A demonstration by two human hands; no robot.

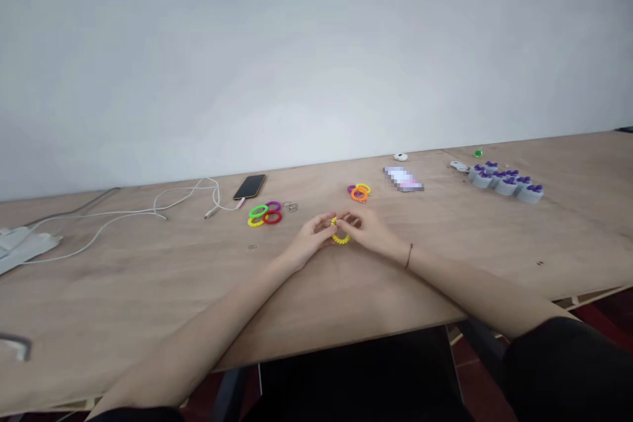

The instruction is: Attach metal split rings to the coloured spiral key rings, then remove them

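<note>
The left hand (310, 241) and right hand (370, 231) meet over the plywood counter (395, 277), their grip closed in a fingertip pinch on a yellow spiral ring (340, 239). Orange and purple spiral rings (359, 193) lie just beyond; a green, red, purple and yellow cluster (264, 214) sits further left, near a black smartphone (250, 186).
</note>
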